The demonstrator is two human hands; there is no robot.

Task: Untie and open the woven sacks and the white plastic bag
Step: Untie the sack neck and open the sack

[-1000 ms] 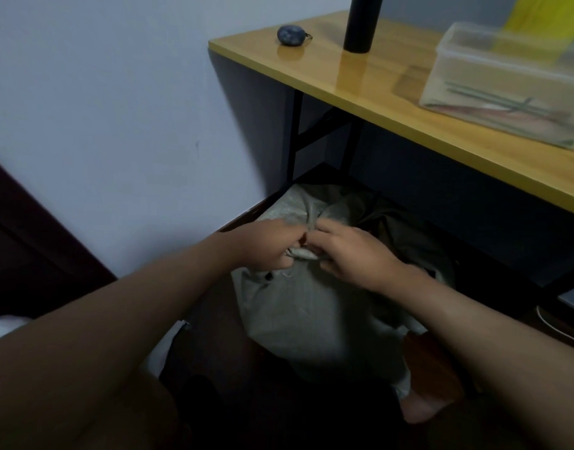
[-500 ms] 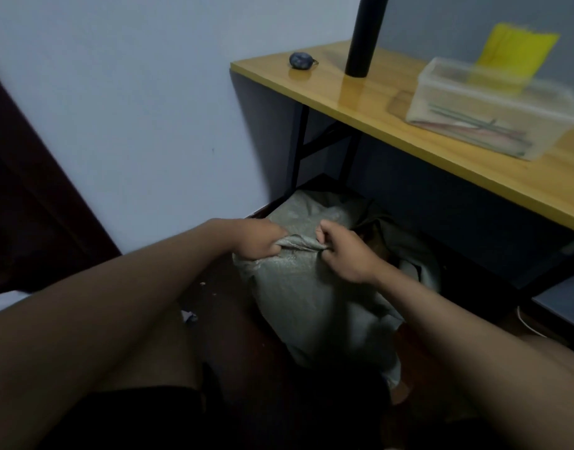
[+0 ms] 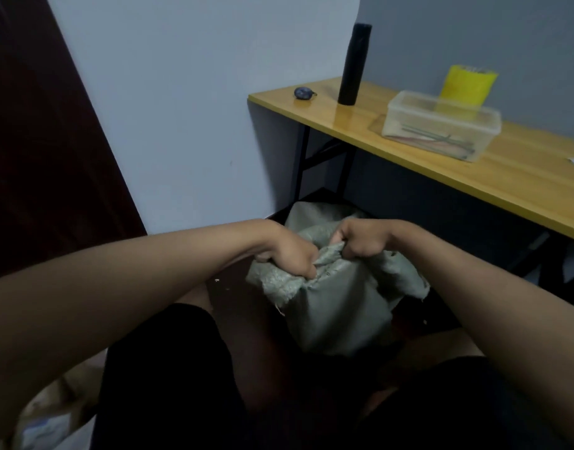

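Observation:
A grey-green woven sack [image 3: 340,306] stands on the dark floor between my knees, its top bunched and frayed. My left hand [image 3: 292,256] is a fist clamped on the left part of the sack's mouth. My right hand [image 3: 363,238] grips the mouth just to the right, knuckles up. A small gap of crumpled fabric shows between the two fists. More of the same grey material [image 3: 314,212] lies behind, under the table. Whether a tie is still on the mouth is hidden by my fingers. No white plastic bag can be made out for sure.
A yellow-topped table [image 3: 522,170] on black legs stands to the right, carrying a black bottle [image 3: 353,64], a small dark object [image 3: 303,93], a clear plastic box [image 3: 441,125] and a yellow roll [image 3: 467,82]. A dark door [image 3: 35,141] is on the left, pale wall between.
Both hands have lifted and pulled the sack's mouth toward me, fists now slightly apart. The view has tilted up and left, showing more of the table top.

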